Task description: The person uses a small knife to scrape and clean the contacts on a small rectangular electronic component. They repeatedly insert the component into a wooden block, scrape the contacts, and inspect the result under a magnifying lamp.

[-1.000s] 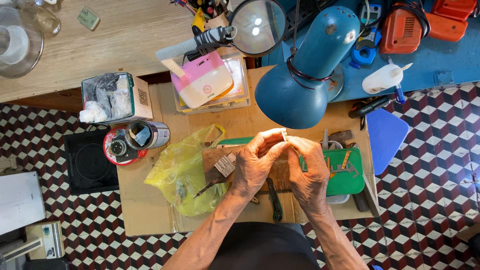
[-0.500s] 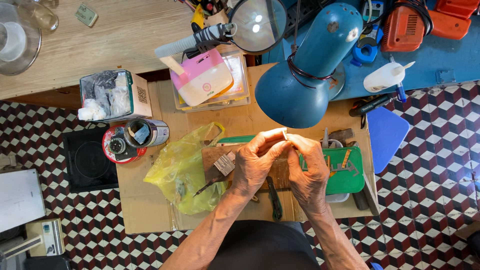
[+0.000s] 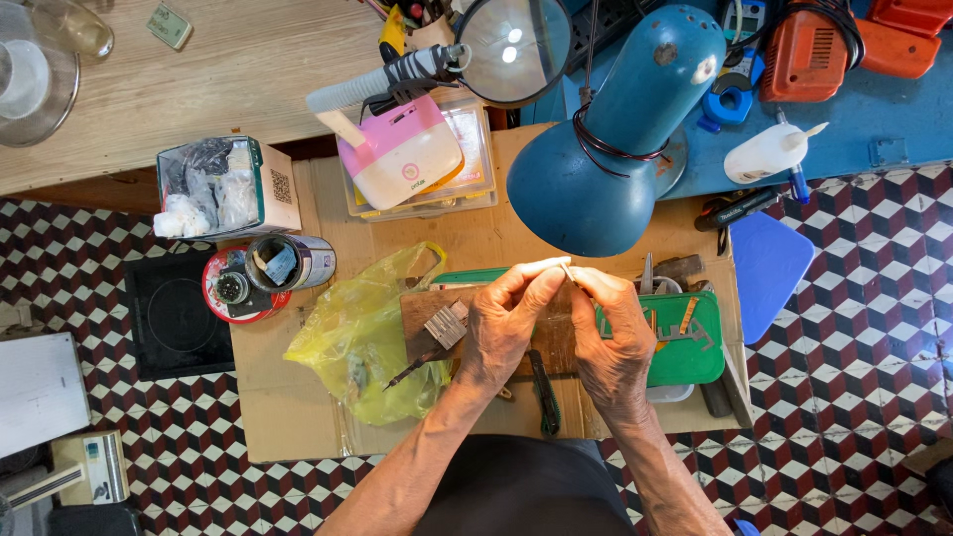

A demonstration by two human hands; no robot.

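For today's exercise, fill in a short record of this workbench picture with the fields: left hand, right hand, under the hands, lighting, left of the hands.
left hand: left hand pinching a small thin piece at its fingertips
right hand: right hand meeting it on the same piece
under the hands: wooden block and green tray on a cardboard sheet
lighting: blue desk lamp, magnifier behind
left of the hands: yellow plastic bag, open tin

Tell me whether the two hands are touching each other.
Touching. The head view shows the left hand and right hand meeting at the fingertips around a small thin piece.
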